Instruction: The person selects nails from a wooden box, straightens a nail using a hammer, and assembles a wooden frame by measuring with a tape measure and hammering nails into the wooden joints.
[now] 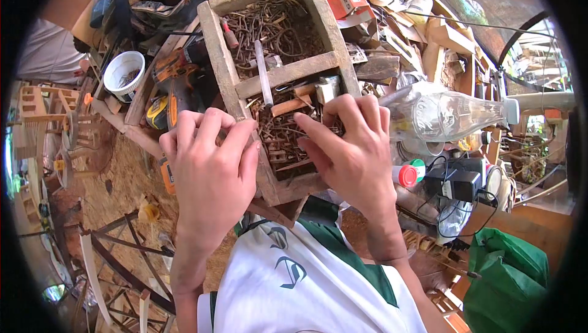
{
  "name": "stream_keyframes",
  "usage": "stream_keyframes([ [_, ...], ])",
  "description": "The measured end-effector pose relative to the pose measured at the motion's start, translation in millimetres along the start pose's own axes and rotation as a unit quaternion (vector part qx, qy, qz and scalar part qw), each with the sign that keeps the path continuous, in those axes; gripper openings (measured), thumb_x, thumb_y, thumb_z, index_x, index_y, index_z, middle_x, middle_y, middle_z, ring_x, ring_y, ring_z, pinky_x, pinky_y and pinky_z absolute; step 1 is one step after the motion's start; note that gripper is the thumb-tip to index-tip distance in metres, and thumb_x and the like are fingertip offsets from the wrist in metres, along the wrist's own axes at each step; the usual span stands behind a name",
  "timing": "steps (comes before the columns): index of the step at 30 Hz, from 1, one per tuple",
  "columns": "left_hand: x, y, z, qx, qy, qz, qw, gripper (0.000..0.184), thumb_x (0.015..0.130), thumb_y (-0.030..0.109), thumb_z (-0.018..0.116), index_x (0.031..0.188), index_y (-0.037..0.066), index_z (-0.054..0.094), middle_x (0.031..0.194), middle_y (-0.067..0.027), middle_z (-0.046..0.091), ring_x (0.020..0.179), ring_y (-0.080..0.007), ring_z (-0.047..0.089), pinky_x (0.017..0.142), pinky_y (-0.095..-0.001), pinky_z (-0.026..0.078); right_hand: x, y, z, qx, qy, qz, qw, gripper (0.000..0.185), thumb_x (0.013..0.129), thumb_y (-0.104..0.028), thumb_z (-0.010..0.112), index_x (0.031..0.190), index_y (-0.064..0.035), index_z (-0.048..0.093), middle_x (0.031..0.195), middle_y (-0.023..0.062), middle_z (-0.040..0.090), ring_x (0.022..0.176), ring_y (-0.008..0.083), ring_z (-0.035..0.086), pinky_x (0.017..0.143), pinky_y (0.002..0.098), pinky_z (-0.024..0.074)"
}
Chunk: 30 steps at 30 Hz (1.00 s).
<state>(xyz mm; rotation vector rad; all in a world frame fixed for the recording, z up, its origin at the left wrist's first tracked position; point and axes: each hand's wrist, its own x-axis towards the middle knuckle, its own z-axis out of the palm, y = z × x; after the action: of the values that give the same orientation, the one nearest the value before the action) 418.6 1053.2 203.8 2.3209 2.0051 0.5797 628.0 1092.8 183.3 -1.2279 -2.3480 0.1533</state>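
Note:
A divided wooden box (269,180) lies in front of me, its two compartments filled with nails and small metal pieces. My left hand (211,161) is at its left wall, fingers bent, with index finger and thumb against the rim. My right hand (355,149) reaches over the right wall into the near compartment. Its index finger and thumb are apart above the nails (282,143), with nothing visible between them. By that index fingertip lies a small brown wooden piece (289,107). A slim rod (263,72) rests across the divider.
On the left are a white tub (124,72), an orange-and-black power drill (174,79) and a yellow tape measure (157,112). A glass bottle (450,115) lies on its side at right, near a red-capped container (405,175) and a black adapter (453,184) with cords.

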Motion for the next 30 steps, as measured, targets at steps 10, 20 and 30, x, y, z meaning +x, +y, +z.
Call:
stream_keyframes([
  [10,0.2,-2.2,-0.3,-0.033,-0.007,-0.025,0.999,0.028,0.079,0.012,0.080,0.107,0.013,0.076,0.100,-0.0015,0.061,0.102,-0.0252,0.055,0.090,-0.0415,0.038,2.9,-10.8,-12.1,-0.014,-0.102,0.031,0.994,0.028,0.076,-0.020,0.083,0.103,-0.0165,0.075,0.102,0.0061,0.055,0.100,0.0308,0.050,0.085,0.0438,0.0385],
  [20,4.0,13.7,13.4,-0.017,-0.059,0.022,0.998,0.024,0.082,0.012,0.075,0.105,0.014,0.079,0.103,-0.0009,0.061,0.108,-0.0256,0.052,0.093,-0.0487,0.034,4.7,4.1,-20.4,0.016,0.009,0.057,0.998,0.020,0.077,-0.011,0.081,0.096,-0.0133,0.075,0.093,0.0033,0.056,0.091,0.0277,0.053,0.080,0.0419,0.0391],
  [30,-6.3,7.8,-1.1,-0.064,-0.059,0.038,0.995,0.024,0.076,0.014,0.075,0.100,0.014,0.077,0.099,0.0032,0.059,0.105,-0.0222,0.053,0.088,-0.0489,0.033,26.4,10.9,-12.7,-0.034,-0.038,0.027,0.998,0.032,0.071,-0.005,0.078,0.100,-0.0171,0.080,0.107,0.0056,0.055,0.103,0.0313,0.050,0.091,0.0445,0.0403],
])
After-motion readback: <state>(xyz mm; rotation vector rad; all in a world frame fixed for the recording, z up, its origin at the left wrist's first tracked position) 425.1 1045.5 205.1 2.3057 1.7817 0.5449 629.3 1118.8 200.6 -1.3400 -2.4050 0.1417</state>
